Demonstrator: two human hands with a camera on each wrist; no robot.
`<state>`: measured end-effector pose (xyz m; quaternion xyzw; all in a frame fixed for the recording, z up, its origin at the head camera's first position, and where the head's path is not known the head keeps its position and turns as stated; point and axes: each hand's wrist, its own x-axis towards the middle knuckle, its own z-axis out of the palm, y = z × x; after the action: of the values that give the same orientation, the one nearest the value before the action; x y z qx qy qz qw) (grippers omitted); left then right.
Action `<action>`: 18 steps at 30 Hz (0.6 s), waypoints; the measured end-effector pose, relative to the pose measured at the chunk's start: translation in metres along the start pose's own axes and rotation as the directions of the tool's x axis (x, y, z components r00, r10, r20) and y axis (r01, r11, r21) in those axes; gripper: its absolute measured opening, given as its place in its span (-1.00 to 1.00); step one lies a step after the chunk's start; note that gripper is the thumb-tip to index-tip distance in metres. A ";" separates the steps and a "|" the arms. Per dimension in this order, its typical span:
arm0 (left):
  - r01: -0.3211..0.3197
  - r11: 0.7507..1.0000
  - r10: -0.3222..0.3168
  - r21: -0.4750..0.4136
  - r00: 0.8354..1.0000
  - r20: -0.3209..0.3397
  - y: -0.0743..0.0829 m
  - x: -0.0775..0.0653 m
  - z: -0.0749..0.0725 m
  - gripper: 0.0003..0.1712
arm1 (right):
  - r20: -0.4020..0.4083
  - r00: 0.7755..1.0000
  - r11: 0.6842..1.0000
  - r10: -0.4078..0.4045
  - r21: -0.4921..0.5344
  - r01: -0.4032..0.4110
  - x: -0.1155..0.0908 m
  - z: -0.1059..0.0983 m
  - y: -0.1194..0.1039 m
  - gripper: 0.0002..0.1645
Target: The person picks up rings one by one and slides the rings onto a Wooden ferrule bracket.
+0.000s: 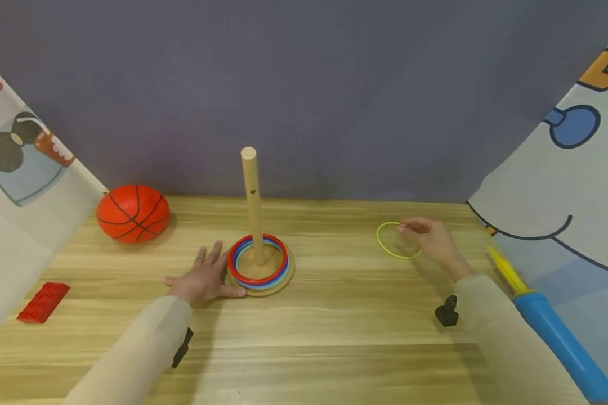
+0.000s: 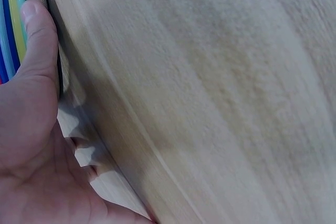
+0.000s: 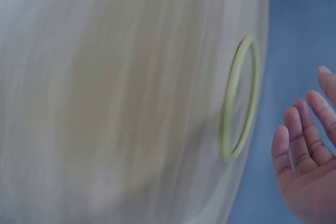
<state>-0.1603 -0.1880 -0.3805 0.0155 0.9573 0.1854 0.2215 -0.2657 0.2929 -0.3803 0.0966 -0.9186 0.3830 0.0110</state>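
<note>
My left hand [image 1: 202, 278] lies beside a wooden peg stand, fingers spread and thumb along the round base [image 1: 269, 291]. An upright wooden pole [image 1: 254, 208] rises from that base. Around its foot several rings are stacked, a red ring [image 1: 285, 260] on top with blue ones under it. Yellow and teal rings also show beside the thumb [image 2: 41, 35] in the left wrist view. On the right, a thin yellow-green ring [image 3: 229, 103] is on the table. Close by it hovers my right hand [image 1: 433, 242], overlapping the ring in the head view; its fingers [image 3: 296, 140] are loosely extended and apart from it.
An orange-red toy basketball [image 1: 133, 214] sits at the back left, and a red toy brick [image 1: 44, 302] lies nearer on that side. A blue hand pump [image 1: 557, 337] with a yellow nozzle lies along the right edge. A grey panel [image 1: 304, 101] closes the back.
</note>
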 end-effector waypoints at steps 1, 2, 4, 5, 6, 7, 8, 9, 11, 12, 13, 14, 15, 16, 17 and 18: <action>0.000 1.000 0.000 0.002 1.000 0.003 0.000 0.000 0.000 0.41 | 0.000 1.000 1.000 0.014 -0.010 -0.014 0.000 -0.003 0.005 -0.41; 0.002 1.000 -0.002 0.002 1.000 0.005 0.001 0.000 -0.001 0.41 | 0.001 1.000 0.999 0.026 -0.020 -0.026 0.000 -0.005 0.009 -0.40; 0.006 1.000 -0.006 0.003 1.000 0.008 0.002 -0.001 -0.001 0.39 | 0.006 0.999 0.998 0.054 -0.043 -0.054 0.000 -0.009 0.015 -0.39; 0.002 1.000 -0.002 -0.001 1.000 0.007 0.003 -0.002 -0.002 0.38 | 0.008 0.998 0.996 0.064 -0.057 -0.064 0.000 -0.011 0.017 -0.39; -0.002 1.000 0.002 -0.001 1.000 0.008 0.004 -0.002 -0.003 0.38 | 0.009 0.997 0.995 0.073 -0.070 -0.073 0.000 -0.012 0.019 -0.39; -0.001 1.000 0.001 0.001 1.000 0.006 0.005 -0.003 -0.003 0.37 | 0.008 0.997 0.994 0.077 -0.082 -0.077 0.000 -0.013 0.020 -0.39; -0.001 1.000 0.001 0.002 1.000 0.003 0.006 -0.004 -0.003 0.36 | 0.008 0.996 0.992 0.086 -0.092 -0.085 0.001 -0.013 0.021 -0.38; -0.001 1.000 0.001 0.008 1.000 -0.001 0.007 -0.005 -0.004 0.36 | 0.006 0.996 0.991 0.092 -0.099 -0.091 0.001 -0.014 0.022 -0.38; 0.000 1.000 0.000 0.013 1.000 -0.006 0.007 -0.005 -0.005 0.36 | 0.001 0.995 0.990 0.100 -0.102 -0.099 0.002 -0.013 0.024 -0.39; 0.001 1.000 -0.001 0.014 1.000 -0.006 0.006 -0.006 -0.005 0.36 | -0.002 0.995 0.989 0.098 -0.112 -0.098 0.003 -0.013 0.025 -0.40; 0.002 1.000 -0.002 0.013 1.000 -0.005 0.006 -0.006 -0.005 0.36 | -0.007 0.996 0.988 0.093 -0.120 -0.093 0.004 -0.013 0.027 -0.40; 0.001 1.000 -0.001 0.013 1.000 -0.005 0.006 -0.005 -0.005 0.36 | -0.009 0.996 0.988 0.086 -0.130 -0.087 0.006 -0.012 0.030 -0.41; 0.001 1.000 0.000 0.012 1.000 -0.005 0.005 -0.005 -0.005 0.36 | -0.010 0.997 0.987 0.073 -0.142 -0.074 0.007 -0.012 0.032 -0.42; 0.000 1.000 0.000 0.011 1.000 -0.002 0.005 -0.005 -0.004 0.36 | -0.008 0.998 0.986 0.061 -0.156 -0.062 0.008 -0.013 0.035 -0.43; -0.003 1.000 0.003 0.010 1.000 0.000 0.005 -0.005 -0.004 0.36 | -0.004 0.999 0.985 0.053 -0.165 -0.053 0.009 -0.013 0.038 -0.43; -0.003 1.000 0.003 0.010 1.000 0.003 0.005 -0.004 -0.003 0.36 | 0.001 0.999 0.983 0.043 -0.181 -0.042 0.011 -0.013 0.041 -0.43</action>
<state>-0.1583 -0.1851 -0.3743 0.0184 0.9579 0.1809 0.2223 -0.2843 0.3285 -0.3985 0.0764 -0.9515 0.2978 0.0094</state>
